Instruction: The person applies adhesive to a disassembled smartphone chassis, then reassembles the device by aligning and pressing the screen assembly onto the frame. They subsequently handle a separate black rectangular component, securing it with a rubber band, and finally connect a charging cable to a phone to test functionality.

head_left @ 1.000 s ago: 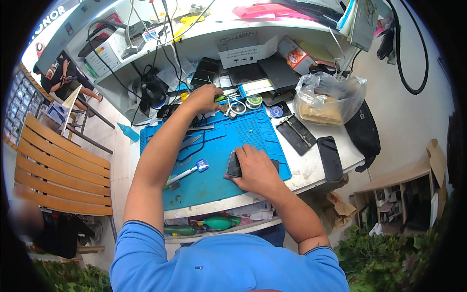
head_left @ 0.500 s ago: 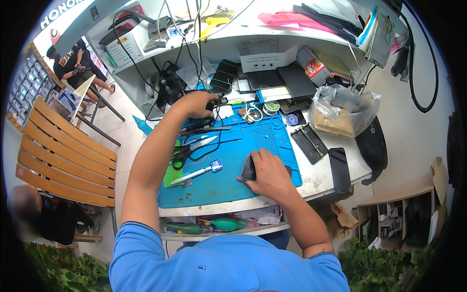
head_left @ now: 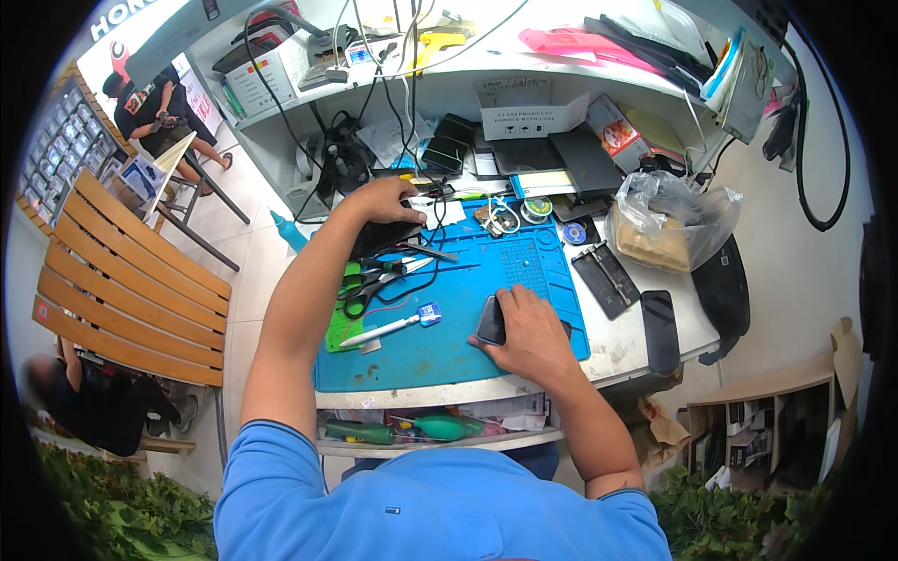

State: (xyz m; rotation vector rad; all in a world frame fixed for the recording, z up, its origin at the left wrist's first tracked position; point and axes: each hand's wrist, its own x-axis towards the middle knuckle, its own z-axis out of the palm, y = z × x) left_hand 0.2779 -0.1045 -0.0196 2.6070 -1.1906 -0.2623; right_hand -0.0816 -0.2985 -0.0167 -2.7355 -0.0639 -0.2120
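My left hand [head_left: 382, 200] reaches to the far left of the blue work mat [head_left: 430, 369]. Its fingers are bent round the edge of a black flat object [head_left: 379, 240], whose kind I cannot make out. On the right part of the mat, my right hand [head_left: 535, 337] is closed round a small dark-screened phone [head_left: 490, 322], thumb along its near edge. Black-handled scissors [head_left: 359, 301] lie below my left hand, partly over a green plate [head_left: 340, 329]. A white pen-shaped tool [head_left: 382, 331] with a blue-and-white end lies between my hands.
Solder spools [head_left: 536, 209], a black phone-holding jig [head_left: 606, 280] and a dark phone [head_left: 660, 332] lie to the right. Behind them sits a plastic bag [head_left: 669, 224]. Cables hang from the shelf [head_left: 486, 70]. An open drawer [head_left: 440, 428] holds green-handled tools. Two people are at the left.
My left hand has shifted slightly, and the black flat object now shows beneath it, over the tools there. The right hand still holds the phone. The whole view has shifted a little.
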